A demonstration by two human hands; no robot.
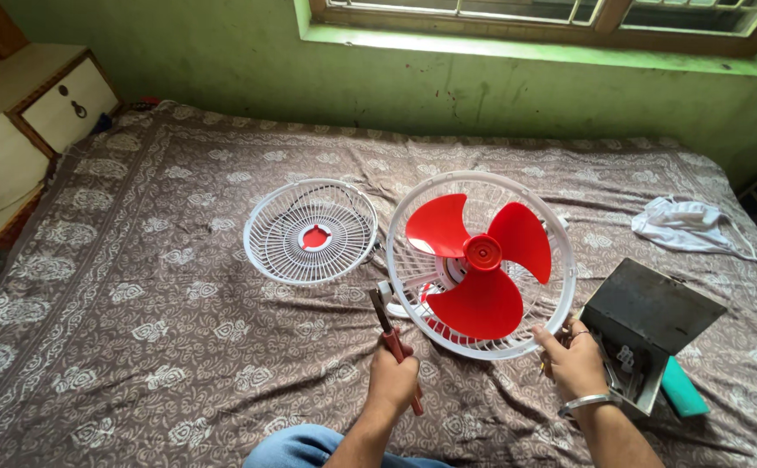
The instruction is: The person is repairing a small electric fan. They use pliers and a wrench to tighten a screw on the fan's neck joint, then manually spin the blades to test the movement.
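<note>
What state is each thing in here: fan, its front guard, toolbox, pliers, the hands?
Fan: front guard off, red blades exposed, propped tilted on the bed.
Front guard: detached, lying beside the fan on the bedsheet.
Pliers: gripped in the left hand, jaws pointing up at the fan.
Right hand: gripping the fan's rear guard rim.
Toolbox: lid open.
White cloth: crumpled on the bed.

We see glossy red plastic fan blades (480,256), a white wire guard (312,232), a matt patterned cloth bedsheet (136,329) and a dull metal toolbox (652,316).
</note>
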